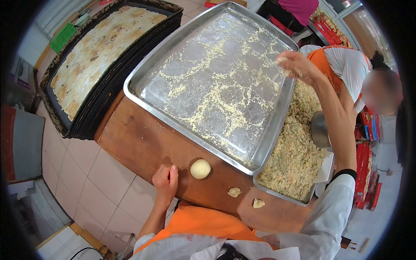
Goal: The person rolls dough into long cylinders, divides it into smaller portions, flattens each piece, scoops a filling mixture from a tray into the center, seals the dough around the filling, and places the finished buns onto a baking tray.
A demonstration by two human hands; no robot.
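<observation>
Below, brown table (143,141), left hand (165,182) near dough ball (200,169), tiled floor (102,177).

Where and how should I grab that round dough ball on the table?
Cup the dough ball around its sides, probably with the left hand, coming from the left, since that hand is nearest. It's round and smooth, with no edge or handle, so a broad, gentle grip looks best. The metal tray leaves less room on the far side.

From here I make out an orange apron (199,222), whitish sleeves (331,214) and a black band (348,173) edging the right cuff.
</observation>
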